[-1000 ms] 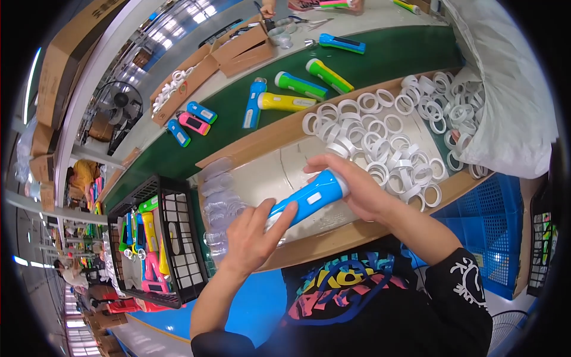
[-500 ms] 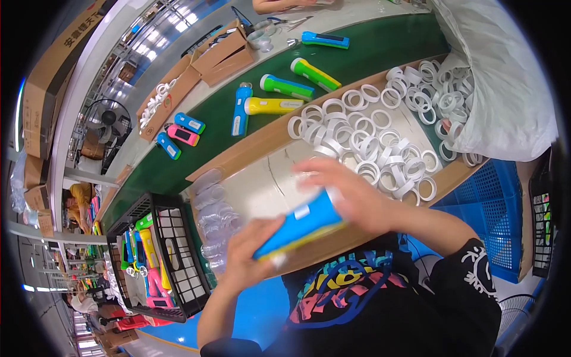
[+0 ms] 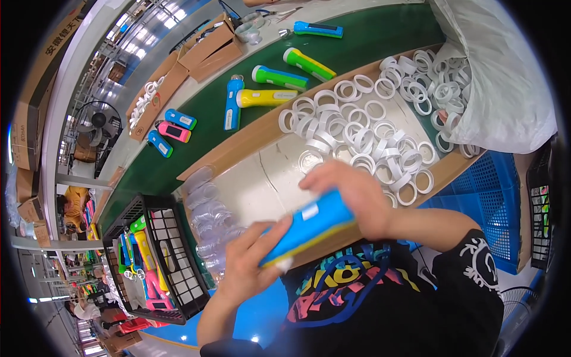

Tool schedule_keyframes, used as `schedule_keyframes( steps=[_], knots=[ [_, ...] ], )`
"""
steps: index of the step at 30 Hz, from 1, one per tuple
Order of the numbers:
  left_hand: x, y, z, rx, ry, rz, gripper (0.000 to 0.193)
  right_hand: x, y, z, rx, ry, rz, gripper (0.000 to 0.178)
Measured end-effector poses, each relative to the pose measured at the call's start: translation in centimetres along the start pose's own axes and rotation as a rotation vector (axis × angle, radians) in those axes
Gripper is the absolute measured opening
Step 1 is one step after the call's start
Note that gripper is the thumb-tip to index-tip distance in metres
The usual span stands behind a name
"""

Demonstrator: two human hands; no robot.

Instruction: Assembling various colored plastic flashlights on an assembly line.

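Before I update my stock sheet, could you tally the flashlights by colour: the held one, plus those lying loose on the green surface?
Held blue-and-yellow flashlight: 1
Mostly blue flashlights: 4
Green-headed two-tone flashlights: 2
Yellow flashlight: 1
Pink flashlight: 1
Total: 9

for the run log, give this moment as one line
left hand: grips blue-and-yellow flashlight, narrow end; right hand: on wide end, blurred; cardboard tray: white rings right, clear discs left
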State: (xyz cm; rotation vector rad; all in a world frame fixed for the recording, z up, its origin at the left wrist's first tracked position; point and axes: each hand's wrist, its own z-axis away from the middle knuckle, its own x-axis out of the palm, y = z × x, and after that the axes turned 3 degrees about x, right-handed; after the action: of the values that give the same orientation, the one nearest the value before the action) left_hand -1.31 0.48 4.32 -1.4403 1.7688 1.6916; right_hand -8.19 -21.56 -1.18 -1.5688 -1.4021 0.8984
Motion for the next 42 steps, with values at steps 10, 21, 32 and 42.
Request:
schedule_keyframes(
  steps=[10,21,32,42],
  knots=[
    [5.2,-3.9,0.7,-0.627,0.164,0.683,0.055,-1.1,2.3,-3.1,0.627,0.102,-0.785,0.043],
    [9.5,-1.3,0.9,-0.455,0.314,0.434,0.064,3.0,3.2,-2.1,0.493,0.316,-0.652,0.039],
    [9.6,2.4,3.2,-0.512,-0.061,2.140,0.064,3.3,0.2,-1.1,0.346,0.021,-1.068,0.032],
    [9.0,1.9,3.3,-0.448,0.118,0.952,0.055,3.0,1.4,0.2,0.141,0.054,-0.960,0.023]
  ],
)
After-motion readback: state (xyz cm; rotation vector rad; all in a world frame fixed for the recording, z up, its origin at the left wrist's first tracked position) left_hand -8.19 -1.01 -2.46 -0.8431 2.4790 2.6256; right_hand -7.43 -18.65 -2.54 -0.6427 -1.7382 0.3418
